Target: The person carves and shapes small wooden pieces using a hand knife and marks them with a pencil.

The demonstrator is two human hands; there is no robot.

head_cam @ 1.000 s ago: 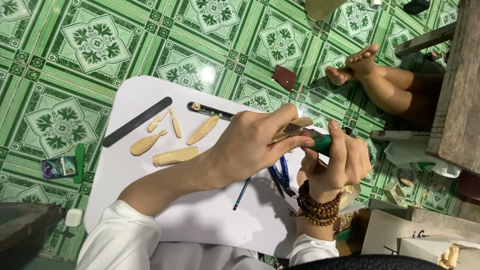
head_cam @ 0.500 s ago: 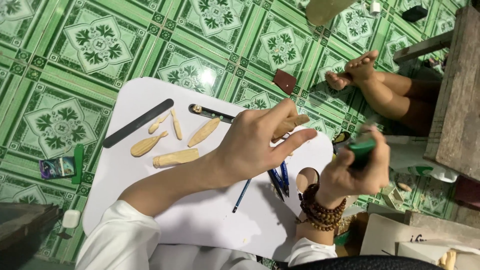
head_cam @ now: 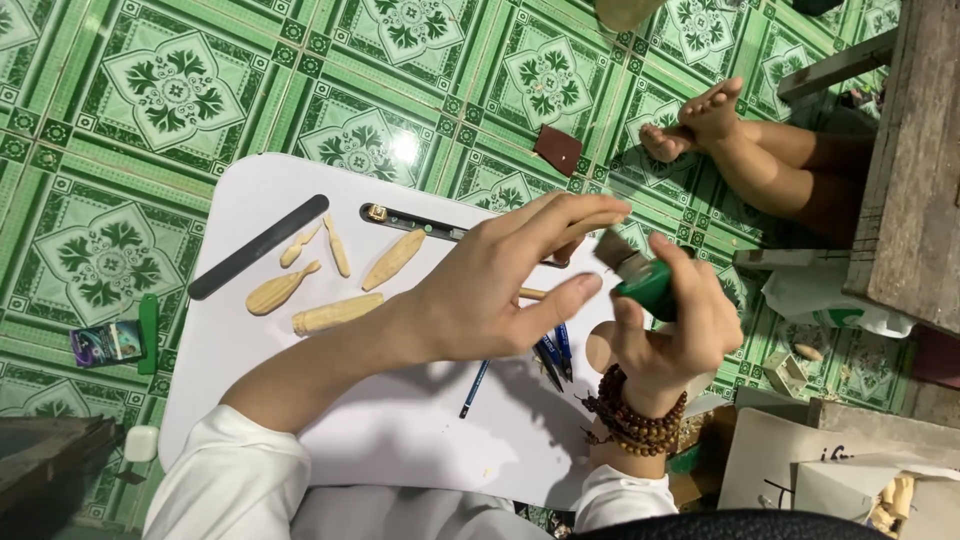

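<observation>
Head view: the right hand is clenched around a small green bottle, whose brush-like tip points up and left from the grip. The left hand is released, fingers spread and holding nothing, hovering just left of that tip; its fingertips are the nearest thing to the brush. Carved wooden pieces lie on the white board, well left of both hands, long axes roughly parallel. Blue pens lie beneath the left palm.
</observation>
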